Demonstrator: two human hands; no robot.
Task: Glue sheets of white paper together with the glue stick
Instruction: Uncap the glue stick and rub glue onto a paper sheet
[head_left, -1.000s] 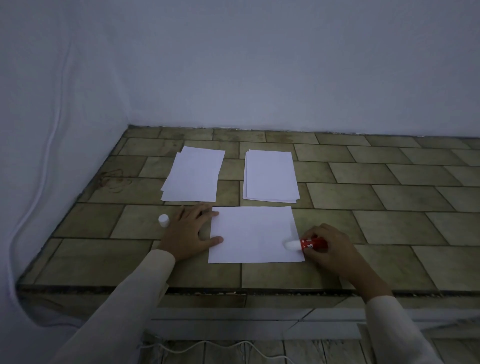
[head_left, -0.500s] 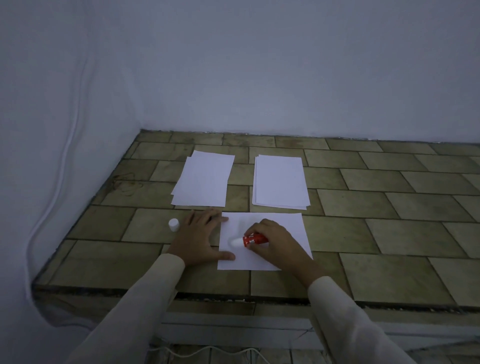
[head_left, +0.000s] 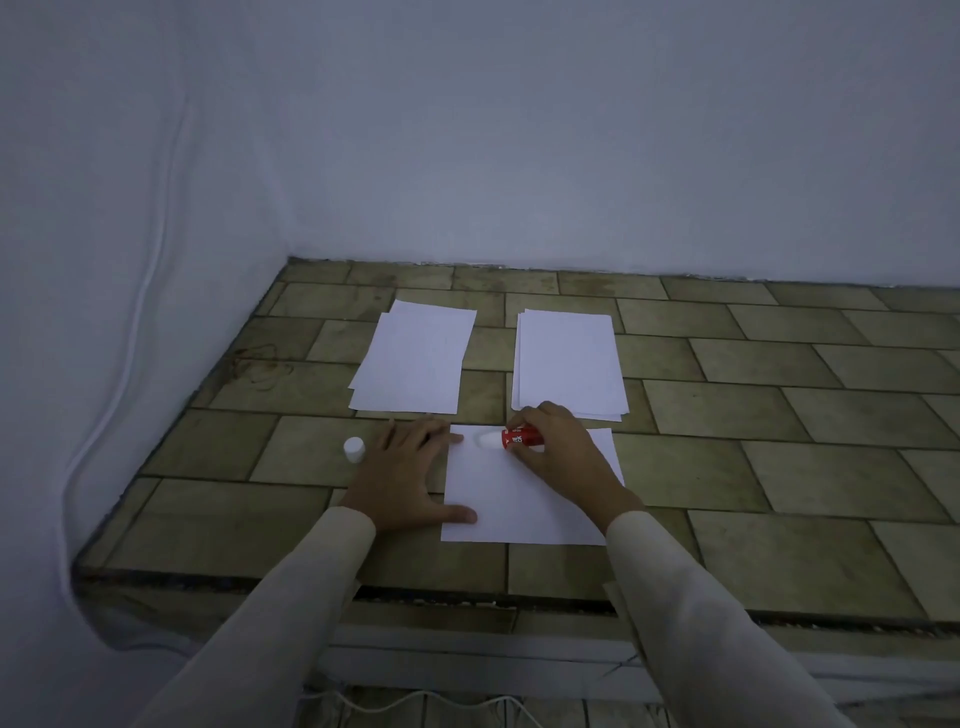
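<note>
A single white sheet (head_left: 514, 499) lies on the tiled counter near its front edge. My left hand (head_left: 402, 475) rests flat with fingers spread, its thumb and fingertips pressing the sheet's left edge. My right hand (head_left: 558, 447) grips a red glue stick (head_left: 519, 437) lying nearly flat, with its white tip touching the sheet's top left area. The white cap (head_left: 354, 449) stands on the tiles to the left of my left hand. Two stacks of white paper lie behind: the left stack (head_left: 415, 364) and the right stack (head_left: 569, 364).
The tiled counter (head_left: 753, 467) meets white walls at the back and on the left. A white cable (head_left: 137, 312) runs down the left wall. The counter's front edge (head_left: 467, 592) drops to a ledge, and another cable lies on the floor below.
My right hand has carried the glue stick from the sheet's right edge across to its left, then up to the top left area. My left hand has stayed on the sheet's left edge.
</note>
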